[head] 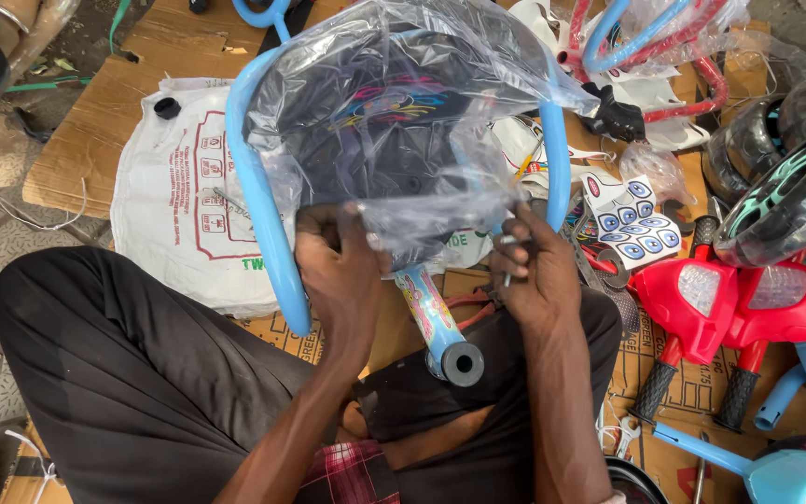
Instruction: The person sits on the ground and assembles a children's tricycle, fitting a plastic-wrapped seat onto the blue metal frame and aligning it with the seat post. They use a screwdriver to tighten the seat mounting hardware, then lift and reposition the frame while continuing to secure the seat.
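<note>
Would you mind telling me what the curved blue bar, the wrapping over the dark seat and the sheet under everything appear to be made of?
The curved blue bar looks like painted metal tube, smooth and glossy, though it may be plastic. The wrapping is thin clear plastic film: crinkled, shiny and see-through over the dark seat. The left hand grips its edge. The sheet is brown corrugated cardboard, matte and creased.

We see a white printed sack (pixel 174 201) on flattened cardboard (pixel 86 140). Right of the sack lies a sticker sheet (pixel 632 222), then red handlebar fronts (pixel 743 299); above those, black-and-teal wheels (pixel 785 177).
</note>
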`<action>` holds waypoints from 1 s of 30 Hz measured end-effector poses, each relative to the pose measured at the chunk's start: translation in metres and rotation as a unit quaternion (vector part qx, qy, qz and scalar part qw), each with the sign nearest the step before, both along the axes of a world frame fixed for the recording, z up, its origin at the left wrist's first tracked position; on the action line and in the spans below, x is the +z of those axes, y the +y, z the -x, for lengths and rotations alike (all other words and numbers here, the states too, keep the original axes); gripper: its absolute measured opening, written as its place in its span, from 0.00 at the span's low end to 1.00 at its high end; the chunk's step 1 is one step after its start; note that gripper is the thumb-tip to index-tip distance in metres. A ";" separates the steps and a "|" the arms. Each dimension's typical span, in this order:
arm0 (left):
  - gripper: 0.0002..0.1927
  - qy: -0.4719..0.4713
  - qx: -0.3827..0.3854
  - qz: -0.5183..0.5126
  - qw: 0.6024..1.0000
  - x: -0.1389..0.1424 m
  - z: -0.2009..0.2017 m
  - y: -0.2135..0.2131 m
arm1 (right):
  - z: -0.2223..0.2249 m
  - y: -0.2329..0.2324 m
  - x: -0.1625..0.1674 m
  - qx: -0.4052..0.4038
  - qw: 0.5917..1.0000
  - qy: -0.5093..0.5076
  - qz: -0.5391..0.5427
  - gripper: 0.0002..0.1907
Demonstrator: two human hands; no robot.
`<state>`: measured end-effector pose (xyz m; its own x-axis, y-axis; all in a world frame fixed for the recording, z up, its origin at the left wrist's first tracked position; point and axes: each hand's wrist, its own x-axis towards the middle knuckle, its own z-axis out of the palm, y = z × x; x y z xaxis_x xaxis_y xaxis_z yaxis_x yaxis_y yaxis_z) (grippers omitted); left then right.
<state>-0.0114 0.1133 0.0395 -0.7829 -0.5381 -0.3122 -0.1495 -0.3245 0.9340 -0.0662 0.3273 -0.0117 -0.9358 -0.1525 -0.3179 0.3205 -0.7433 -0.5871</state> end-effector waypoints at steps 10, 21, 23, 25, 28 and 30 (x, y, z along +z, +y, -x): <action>0.28 0.253 0.034 0.553 0.793 -0.052 -0.034 0.018 | -0.020 -0.046 -0.006 0.056 0.908 0.064 -0.410 0.09; 0.23 0.167 -0.093 0.628 0.754 -0.053 -0.027 0.023 | 0.029 -0.047 0.010 0.223 0.666 0.457 -0.546 0.15; 0.28 0.044 -0.024 0.618 0.785 -0.048 -0.007 0.015 | 0.035 -0.050 0.019 0.209 0.715 0.403 -0.532 0.15; 0.33 0.001 0.018 0.596 0.803 -0.045 0.003 0.003 | 0.043 -0.056 0.023 0.161 0.791 0.212 -0.551 0.16; 0.39 0.043 0.018 0.577 0.816 -0.048 0.003 -0.010 | 0.058 -0.060 0.020 0.093 0.820 0.196 -0.530 0.18; 0.39 0.065 0.002 0.586 0.808 -0.053 -0.003 -0.015 | 0.066 -0.062 0.012 0.042 0.801 0.222 -0.554 0.16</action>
